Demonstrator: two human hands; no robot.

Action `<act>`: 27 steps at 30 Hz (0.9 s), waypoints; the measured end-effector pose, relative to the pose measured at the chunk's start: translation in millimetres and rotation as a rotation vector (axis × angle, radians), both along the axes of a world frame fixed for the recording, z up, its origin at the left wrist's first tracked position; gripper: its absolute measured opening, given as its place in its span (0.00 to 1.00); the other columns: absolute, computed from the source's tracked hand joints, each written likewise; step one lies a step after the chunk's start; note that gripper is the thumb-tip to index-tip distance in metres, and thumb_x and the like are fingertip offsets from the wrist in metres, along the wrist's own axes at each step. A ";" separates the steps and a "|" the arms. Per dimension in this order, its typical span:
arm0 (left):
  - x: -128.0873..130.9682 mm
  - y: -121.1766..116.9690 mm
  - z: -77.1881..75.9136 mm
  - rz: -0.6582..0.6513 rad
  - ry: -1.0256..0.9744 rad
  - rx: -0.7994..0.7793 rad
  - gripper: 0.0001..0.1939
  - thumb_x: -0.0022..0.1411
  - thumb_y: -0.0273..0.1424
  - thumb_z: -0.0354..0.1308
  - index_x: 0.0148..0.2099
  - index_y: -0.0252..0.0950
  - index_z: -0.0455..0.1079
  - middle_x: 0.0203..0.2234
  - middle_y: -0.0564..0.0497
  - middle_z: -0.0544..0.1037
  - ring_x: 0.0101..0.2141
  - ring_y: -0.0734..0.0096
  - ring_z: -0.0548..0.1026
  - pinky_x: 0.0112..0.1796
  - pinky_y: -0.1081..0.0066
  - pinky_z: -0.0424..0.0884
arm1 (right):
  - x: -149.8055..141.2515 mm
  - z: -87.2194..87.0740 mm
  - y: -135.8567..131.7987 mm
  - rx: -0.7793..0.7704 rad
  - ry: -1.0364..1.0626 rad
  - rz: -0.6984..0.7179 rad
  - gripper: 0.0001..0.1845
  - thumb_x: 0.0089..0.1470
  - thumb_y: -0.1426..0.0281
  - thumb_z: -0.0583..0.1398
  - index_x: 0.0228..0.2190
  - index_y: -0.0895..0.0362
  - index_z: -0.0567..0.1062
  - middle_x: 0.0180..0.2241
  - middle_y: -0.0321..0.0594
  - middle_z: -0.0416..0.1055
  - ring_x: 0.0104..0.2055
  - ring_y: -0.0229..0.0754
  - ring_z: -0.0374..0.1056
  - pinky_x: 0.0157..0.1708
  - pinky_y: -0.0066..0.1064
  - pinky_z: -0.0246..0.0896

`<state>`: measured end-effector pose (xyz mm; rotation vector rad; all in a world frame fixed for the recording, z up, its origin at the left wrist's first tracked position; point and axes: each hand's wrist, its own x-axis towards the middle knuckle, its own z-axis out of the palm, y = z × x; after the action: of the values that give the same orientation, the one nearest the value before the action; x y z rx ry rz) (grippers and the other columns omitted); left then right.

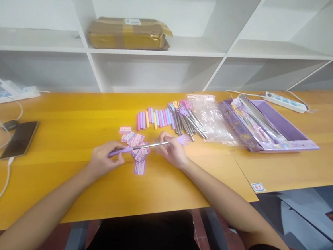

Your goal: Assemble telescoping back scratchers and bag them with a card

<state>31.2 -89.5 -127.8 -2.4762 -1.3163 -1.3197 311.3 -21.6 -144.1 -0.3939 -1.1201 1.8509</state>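
A back scratcher [149, 145] with a purple grip, a metal rod and a purple hand-shaped head is held slantwise above the table. My left hand [104, 160] is closed round its purple grip. Near the head end, the fingers of my right hand [172, 150] pinch the rod. Below it lie small pink and purple printed cards [134, 139], partly overlapping. Just beyond my hands, several pink, lilac, blue and orange grips [163, 118] lie side by side. To their right is a heap of metal rods [189, 123] with coloured hand-shaped heads.
Clear plastic bags [209, 116] lie beside an open purple box [284, 122] holding wrapped items. At left are a phone [20, 139] on a white cable and a power strip [9, 93]. Another power strip [286, 101] sits back right. A cardboard box [128, 34] stands on the white shelf.
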 end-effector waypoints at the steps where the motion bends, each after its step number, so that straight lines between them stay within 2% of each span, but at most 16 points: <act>1: -0.1 -0.2 -0.3 -0.001 -0.001 0.004 0.09 0.61 0.23 0.59 0.42 0.38 0.77 0.30 0.55 0.84 0.24 0.77 0.78 0.29 0.77 0.75 | 0.2 0.1 -0.2 -0.001 0.007 0.004 0.13 0.64 0.59 0.59 0.30 0.52 0.70 0.15 0.27 0.56 0.19 0.36 0.45 0.25 0.31 0.45; 12: -1.9 -1.6 0.1 -0.038 -0.008 -0.016 0.09 0.61 0.22 0.58 0.41 0.38 0.76 0.30 0.55 0.83 0.24 0.78 0.77 0.26 0.78 0.73 | 0.2 3.2 -4.8 0.006 -0.009 0.092 0.16 0.66 0.57 0.60 0.30 0.52 0.66 0.17 0.27 0.56 0.20 0.36 0.46 0.27 0.31 0.46; 19: 4.2 -5.2 8.7 -0.026 -0.090 -0.145 0.05 0.64 0.26 0.59 0.39 0.37 0.77 0.28 0.55 0.82 0.21 0.79 0.71 0.23 0.77 0.68 | -4.9 2.4 -10.8 -0.016 -0.021 0.087 0.15 0.65 0.56 0.61 0.32 0.51 0.65 0.17 0.25 0.54 0.20 0.37 0.45 0.27 0.31 0.44; 27: 4.3 -12.7 13.2 -0.093 -0.157 -0.229 0.11 0.70 0.32 0.55 0.41 0.37 0.79 0.28 0.53 0.81 0.22 0.76 0.69 0.25 0.73 0.65 | -10.9 5.7 -21.1 -0.021 -0.005 0.120 0.16 0.66 0.55 0.60 0.33 0.51 0.64 0.18 0.25 0.53 0.21 0.36 0.43 0.25 0.30 0.41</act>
<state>35.5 -102.1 -114.7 -2.6602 -1.4795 -1.4886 300.4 -42.7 -138.4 -0.3497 -1.1500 1.9689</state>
